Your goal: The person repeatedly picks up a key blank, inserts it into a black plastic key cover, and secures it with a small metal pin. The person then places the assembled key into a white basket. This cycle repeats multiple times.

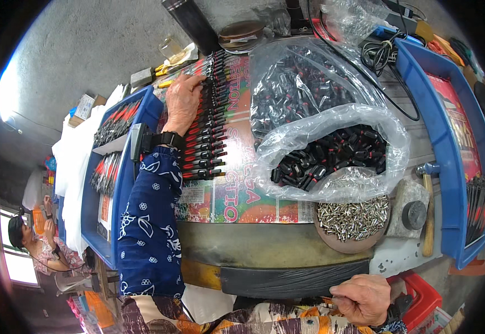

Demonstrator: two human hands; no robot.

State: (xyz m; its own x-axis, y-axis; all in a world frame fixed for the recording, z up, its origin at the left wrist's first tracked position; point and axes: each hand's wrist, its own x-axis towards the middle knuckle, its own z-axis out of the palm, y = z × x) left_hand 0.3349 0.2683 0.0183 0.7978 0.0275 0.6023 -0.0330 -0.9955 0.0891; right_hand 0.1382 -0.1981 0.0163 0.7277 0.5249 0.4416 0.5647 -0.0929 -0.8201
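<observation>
My left hand (183, 103) reaches over the far part of a long row of slim black-and-red tools (202, 146), laid side by side on a printed sheet (225, 206). Its fingers are bent and closed on a tool at the row; their tips are partly hidden. Close to my body, my right hand (363, 299) is curled into a loose fist beside the padded black table edge (295, 280). Nothing shows in it. Right of the row lies a clear plastic bag (331, 192), its mouth turned open on many small black parts with red bits (337, 153).
Short silver metal pins fill a round dish (353, 220). Beside it are a stone block with a black disc (414, 215) and a hammer (428, 211). Blue bins (156, 106) (448, 167) flank the work surface. Black cable (384, 55) trails across the back. Another person (45, 234) sits at far left.
</observation>
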